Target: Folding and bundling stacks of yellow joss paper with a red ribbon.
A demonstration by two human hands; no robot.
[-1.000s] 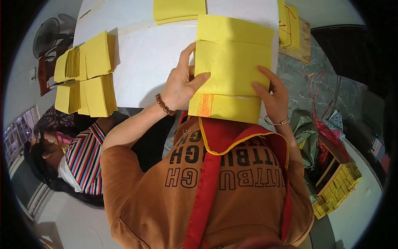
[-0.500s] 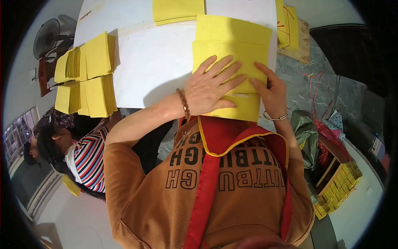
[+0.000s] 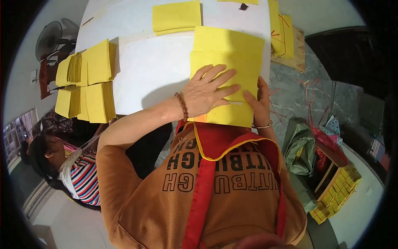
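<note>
Overlapping yellow paper sheets [image 3: 226,62] lie before me at the table's near edge, some reaching over it toward my red apron [image 3: 236,143]. My left hand [image 3: 211,89] rests flat on them with its fingers spread, a beaded bracelet at the wrist. At the sheets' right edge is my right hand [image 3: 259,101], its thumb on top and its fingers around the side, closed on the edge. A small pale strip [image 3: 235,103] shows between the hands. An orange patch [image 3: 200,119] is visible by the lower left corner.
Folded yellow paper stacks [image 3: 97,62] stand at the left of the white table [image 3: 137,70]; another yellow pile [image 3: 176,16] lies farther off. A person in a striped top [image 3: 87,176] sits at the left. Yellow bundles [image 3: 338,195] and a green bag [image 3: 299,145] are on the right.
My right hand has slid nearer to me along the sheets' right edge. The left hand has stayed flat on the paper. The whole view has shifted slightly.
</note>
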